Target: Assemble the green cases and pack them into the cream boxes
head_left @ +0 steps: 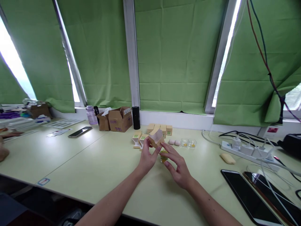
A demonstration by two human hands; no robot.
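My left hand [147, 159] grips a small kraft paper box [156, 138], tilted, with its pale inside showing at the top. My right hand [178, 166] has its fingers apart beside a small clear container with green and yellow in it [164, 156]; whether the fingertips touch it I cannot tell. Two open-sided kraft boxes [137, 140] stand just left of the held box. Behind it is a group of several closed kraft boxes [169, 130]. To the right lie two pale pinkish rounded pieces [174, 142] and two clear cups with yellow bits [188, 143].
Cardboard boxes [120, 119], a black cylinder [135, 117] and a lilac bottle [91, 115] stand along the back. A phone [80, 131] lies left. A power strip [249, 151], cables, a cream case [228, 158] and dark-screened devices [249, 194] occupy the right. Another person's hand [3, 152] shows far left.
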